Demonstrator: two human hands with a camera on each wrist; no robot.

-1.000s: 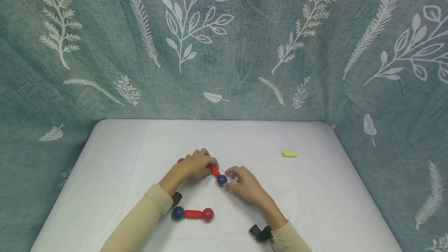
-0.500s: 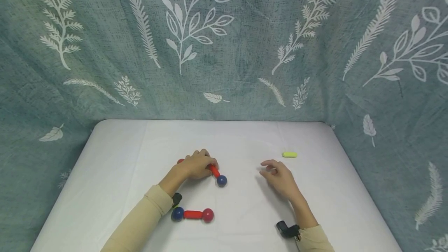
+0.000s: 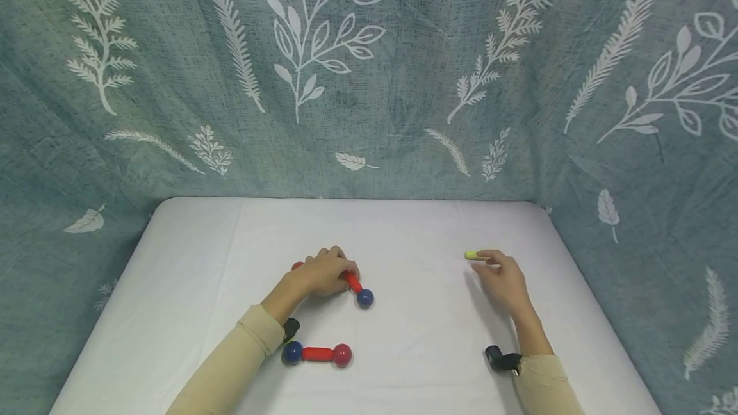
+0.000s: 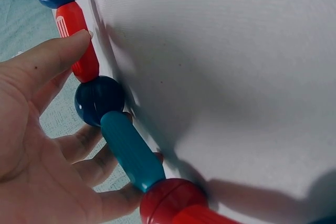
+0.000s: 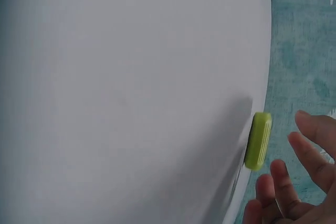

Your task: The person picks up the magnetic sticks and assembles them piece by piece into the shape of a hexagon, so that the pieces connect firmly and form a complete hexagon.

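Note:
My left hand [image 3: 324, 273] pinches a red rod [image 4: 79, 40] between thumb and fingers. That rod joins a blue ball [image 3: 365, 298] to a dark blue ball [image 4: 100, 100]. From there a teal rod [image 4: 132, 150] leads to a red ball [image 4: 173, 200], with another red rod beyond it; the left fingers lie behind this chain. My right hand [image 3: 506, 282] hovers at a yellow-green rod [image 5: 258, 141], which lies on the table at the back right. In the right wrist view its fingers are spread and apart from the rod.
Nearer the front lies a red rod [image 3: 318, 354] between a blue ball [image 3: 293, 352] and a red ball [image 3: 343, 355]. My left forearm hides part of what adjoins it. The white table [image 3: 415, 338] ends at a patterned green curtain [image 3: 369, 82] behind.
My right hand has left the blue ball and moved right and back to the yellow-green rod. The left hand and its chain have stayed in place.

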